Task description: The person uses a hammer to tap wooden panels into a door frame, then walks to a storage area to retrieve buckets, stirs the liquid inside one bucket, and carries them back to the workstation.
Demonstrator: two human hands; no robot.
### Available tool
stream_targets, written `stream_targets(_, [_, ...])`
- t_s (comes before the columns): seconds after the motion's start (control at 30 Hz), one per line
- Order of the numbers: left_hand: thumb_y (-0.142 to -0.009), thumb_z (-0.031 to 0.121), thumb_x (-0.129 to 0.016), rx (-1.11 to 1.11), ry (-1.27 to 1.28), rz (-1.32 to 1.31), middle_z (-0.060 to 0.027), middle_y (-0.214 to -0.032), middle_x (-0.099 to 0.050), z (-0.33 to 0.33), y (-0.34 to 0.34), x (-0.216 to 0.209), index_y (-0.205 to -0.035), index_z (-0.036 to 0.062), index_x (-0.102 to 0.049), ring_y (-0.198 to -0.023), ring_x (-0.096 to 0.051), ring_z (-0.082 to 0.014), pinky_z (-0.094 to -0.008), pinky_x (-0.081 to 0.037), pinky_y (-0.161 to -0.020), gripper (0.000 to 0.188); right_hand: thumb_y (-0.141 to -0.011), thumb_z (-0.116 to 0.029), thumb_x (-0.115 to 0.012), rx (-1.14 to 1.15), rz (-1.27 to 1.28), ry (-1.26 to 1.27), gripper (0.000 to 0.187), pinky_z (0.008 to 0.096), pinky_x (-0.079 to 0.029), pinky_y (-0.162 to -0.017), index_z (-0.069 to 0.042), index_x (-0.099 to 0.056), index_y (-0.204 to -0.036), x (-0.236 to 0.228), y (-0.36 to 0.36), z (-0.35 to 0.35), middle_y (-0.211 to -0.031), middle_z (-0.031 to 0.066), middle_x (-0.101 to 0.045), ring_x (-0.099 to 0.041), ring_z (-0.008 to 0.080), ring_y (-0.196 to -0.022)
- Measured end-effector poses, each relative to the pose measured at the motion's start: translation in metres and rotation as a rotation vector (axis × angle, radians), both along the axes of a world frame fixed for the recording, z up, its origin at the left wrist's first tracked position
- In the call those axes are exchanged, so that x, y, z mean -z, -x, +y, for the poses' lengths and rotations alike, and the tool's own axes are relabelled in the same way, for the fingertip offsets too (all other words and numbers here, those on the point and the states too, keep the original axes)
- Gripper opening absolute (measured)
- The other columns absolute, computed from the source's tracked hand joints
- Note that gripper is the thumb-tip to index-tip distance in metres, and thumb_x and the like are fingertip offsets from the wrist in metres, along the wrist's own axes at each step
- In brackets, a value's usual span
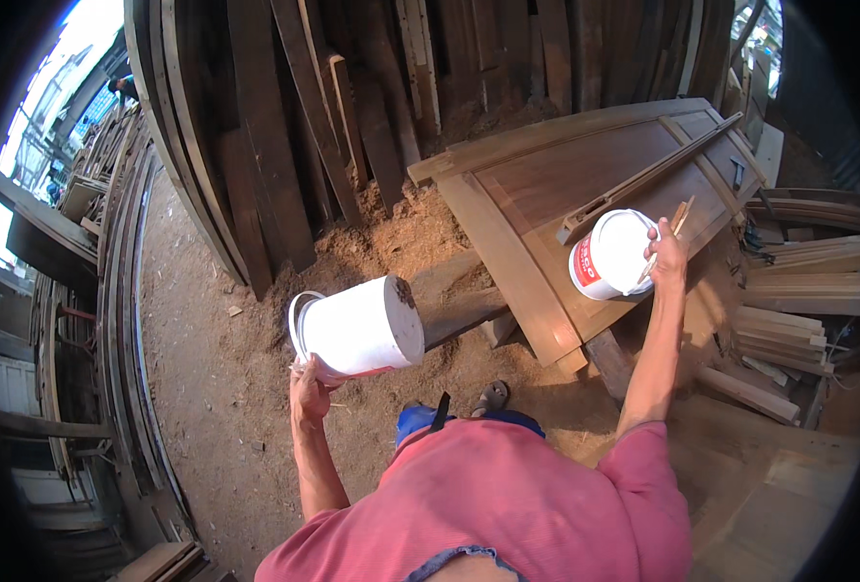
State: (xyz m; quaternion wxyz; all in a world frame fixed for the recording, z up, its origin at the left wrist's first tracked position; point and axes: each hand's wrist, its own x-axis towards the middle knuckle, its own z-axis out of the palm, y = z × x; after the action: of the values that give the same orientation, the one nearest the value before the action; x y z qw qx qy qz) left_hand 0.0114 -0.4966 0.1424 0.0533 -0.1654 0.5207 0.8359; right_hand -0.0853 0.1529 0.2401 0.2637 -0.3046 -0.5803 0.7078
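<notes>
My left hand [311, 388] is closed on the rim side of a white bucket [357, 328]. That bucket lies tipped in the air above the sawdust, its brown-stained base turned to the right and its handle hanging at the left. On the right, my right hand [669, 252] grips the edge of a second white bucket [622, 250], upright, with a red label and a white top. A thin wooden stick [682, 215] pokes out by the right fingers. Below this bucket is a brown wooden panel door [537, 291]; whether the bucket rests on it I cannot tell.
A long narrow wooden piece [643, 179] lies across the door, and a small metal tool [738, 175] is near its far edge. Tall dark planks [265, 145] lean at the back. Stacked timber [803, 291] stands at right. Sawdust [411, 228] covers the ground.
</notes>
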Motion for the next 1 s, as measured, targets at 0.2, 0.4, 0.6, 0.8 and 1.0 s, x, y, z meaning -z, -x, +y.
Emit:
stream_targets(0.2, [-0.101,0.03,-0.049,-0.035,-0.095,-0.155,-0.0148,-0.125,-0.058,-0.01,0.014,0.028,-0.133,0.0066,-0.044,-0.106,-0.063,-0.0346,-0.0584,-0.057,-0.076,0.04,-0.097,-0.025,-0.054,-0.125,-0.202,-0.183,0.031,0.0329,-0.047,-0.051,0.001,-0.06,-0.083,0.017,0.058,0.012,-0.08,0.0145,-0.068,-0.058,0.0188,-0.055])
stream_targets(0.4, [-0.101,0.033,-0.049,0.015,-0.056,-0.421,-0.0153,-0.122,-0.06,-0.016,0.037,0.029,-0.13,0.0032,-0.047,-0.106,-0.061,-0.0329,-0.0531,-0.055,-0.079,0.041,-0.096,-0.035,-0.051,0.012,-0.38,-1.035,0.039,0.0524,-0.048,-0.074,0.002,-0.064,-0.097,-0.044,0.027,-0.103,-0.09,0.0258,-0.067,-0.063,0.0466,-0.083])
stream_targets(0.6, [-0.1,0.036,-0.052,-0.187,0.243,-0.069,-0.0051,-0.098,-0.064,-0.059,0.049,0.091,-0.11,0.0003,-0.059,-0.089,-0.059,-0.0142,-0.0349,-0.05,-0.074,0.038,-0.098,-0.038,-0.043,-0.85,-0.605,-0.806,0.042,0.0511,-0.047,-0.086,0.0,-0.05,-0.113,0.113,-0.005,-0.265,-0.104,0.0309,-0.063,-0.061,0.0468,-0.1])
stream_targets(0.8, [-0.1,0.032,-0.052,-0.237,0.466,-0.175,-0.0068,-0.092,-0.066,-0.082,0.066,0.099,-0.105,-0.0028,-0.062,-0.078,-0.059,-0.0137,-0.0311,-0.049,-0.071,0.036,-0.092,-0.026,-0.053,-1.102,-0.579,-0.584,0.03,0.0483,-0.048,-0.085,-0.004,-0.061,-0.111,0.166,-0.042,-0.376,-0.102,0.0225,-0.067,-0.062,0.0415,-0.1])
stream_targets(1.0, [-0.099,0.033,-0.054,-0.232,0.482,-0.209,-0.0082,-0.092,-0.067,-0.084,0.07,0.092,-0.105,-0.0036,-0.062,-0.078,-0.061,-0.0152,-0.0331,-0.05,-0.071,0.038,-0.09,-0.027,-0.058,-1.008,-0.606,-0.591,0.031,0.0473,-0.049,-0.086,-0.002,-0.063,-0.108,0.184,-0.047,-0.39,-0.103,0.0235,-0.067,-0.063,0.0419,-0.1])
